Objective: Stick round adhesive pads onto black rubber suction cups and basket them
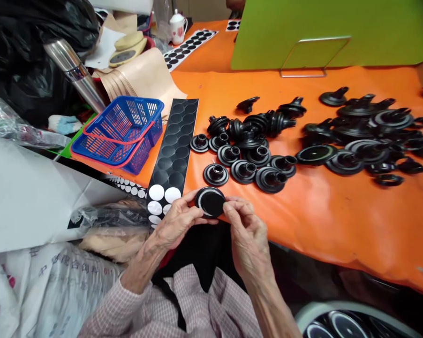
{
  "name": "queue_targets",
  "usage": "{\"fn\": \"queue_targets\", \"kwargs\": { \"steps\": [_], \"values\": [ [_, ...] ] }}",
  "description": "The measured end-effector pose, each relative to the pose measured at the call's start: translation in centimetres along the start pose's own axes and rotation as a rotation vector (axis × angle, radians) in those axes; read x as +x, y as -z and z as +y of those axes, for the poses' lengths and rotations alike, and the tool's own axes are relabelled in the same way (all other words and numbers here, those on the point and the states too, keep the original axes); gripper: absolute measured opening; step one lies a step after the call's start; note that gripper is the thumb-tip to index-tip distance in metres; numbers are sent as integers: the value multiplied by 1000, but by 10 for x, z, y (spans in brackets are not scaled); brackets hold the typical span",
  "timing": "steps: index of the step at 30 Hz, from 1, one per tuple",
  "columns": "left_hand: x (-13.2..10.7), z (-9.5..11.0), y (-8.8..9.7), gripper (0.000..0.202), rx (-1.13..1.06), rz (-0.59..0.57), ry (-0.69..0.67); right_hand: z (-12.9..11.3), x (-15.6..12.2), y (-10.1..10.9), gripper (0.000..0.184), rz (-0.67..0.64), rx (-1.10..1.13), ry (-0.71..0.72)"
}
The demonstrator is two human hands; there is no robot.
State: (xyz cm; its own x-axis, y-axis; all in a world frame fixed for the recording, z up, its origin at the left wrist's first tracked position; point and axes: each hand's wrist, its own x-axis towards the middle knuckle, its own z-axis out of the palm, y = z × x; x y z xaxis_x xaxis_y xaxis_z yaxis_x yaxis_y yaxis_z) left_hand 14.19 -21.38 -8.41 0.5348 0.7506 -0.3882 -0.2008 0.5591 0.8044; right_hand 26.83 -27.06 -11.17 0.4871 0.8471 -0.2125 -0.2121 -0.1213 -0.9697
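Note:
My left hand (176,221) and my right hand (245,230) together pinch one round black plastic part (210,202) at the near edge of the orange table (338,220). The part's flat face points toward me, and a round black disc lies on that face. A long black sticker sheet (174,150) lies just left of my hands, with a few white empty circles at its near end. Beyond my hands stands a row of similar black round parts (245,164) with their stems up.
A larger heap of black parts (366,136) spreads over the right of the table. A blue basket with red handles (122,132) sits at the left. A green board (331,30) stands at the back. More sticker sheets (188,47), a white teapot (178,26) and a metal flask (76,72) lie beyond.

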Motion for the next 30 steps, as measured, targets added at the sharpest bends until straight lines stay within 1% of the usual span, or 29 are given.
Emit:
{"fn": "queue_targets", "kwargs": {
  "steps": [4, 9, 13, 18, 24, 30],
  "values": [
    [0, 0, -1, 40, 6, 0, -2, -5, -1, -4, 25, 24, -29, -1],
    [1, -1, -1, 41, -19, 39, 15, -10, -1, -7, 27, 32, -56, -14],
    [1, -1, -1, 39, -14, 49, 13, -9, -1, -8, 27, 24, -63, -1],
    [0, -2, 1, 37, 13, 45, 14, -7, -2, -9, 25, 29, -125, 11],
    [-4, -6, 6, 34, 15, 39, -51, -3, -4, -15, 20, 58, -232, 105],
    [-9, -3, 9, 36, -5, 126, -81, 2, -9, -28, 17, 71, -323, 233]
  ]
}}
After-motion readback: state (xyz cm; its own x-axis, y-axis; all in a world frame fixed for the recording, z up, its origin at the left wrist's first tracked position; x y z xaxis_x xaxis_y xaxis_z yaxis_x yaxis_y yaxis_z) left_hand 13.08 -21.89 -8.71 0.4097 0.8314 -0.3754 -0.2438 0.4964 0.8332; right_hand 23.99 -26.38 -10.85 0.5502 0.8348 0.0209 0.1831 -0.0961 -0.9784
